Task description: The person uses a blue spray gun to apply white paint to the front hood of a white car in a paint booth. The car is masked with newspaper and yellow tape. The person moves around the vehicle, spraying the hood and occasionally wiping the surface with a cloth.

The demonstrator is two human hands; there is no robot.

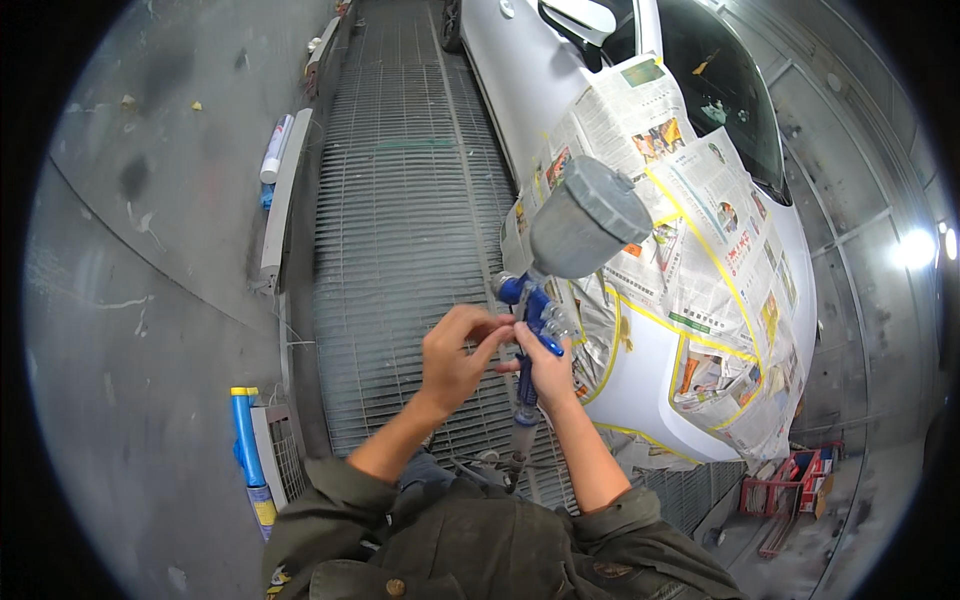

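A spray gun (524,385) with a blue body and a grey cup (590,220) on top is upright in front of me. My right hand (552,370) is closed around it below the cup. From the left, my left hand (455,355) reaches in with thumb and forefinger pinched beside the gun. Its fingertips meet those of my right hand, and whatever lies between them is too small to make out. A hose (515,465) runs down from the gun's handle. Just beyond the gun is a white car panel (640,375), framed by yellow tape and newspaper (720,220).
The white car (520,70) stands ahead on the right, over a slatted metal grating (400,200). Along the left wall are a white ledge (285,190), a spray can (277,145) and a blue roll (245,430). A red rack (785,490) sits at the lower right.
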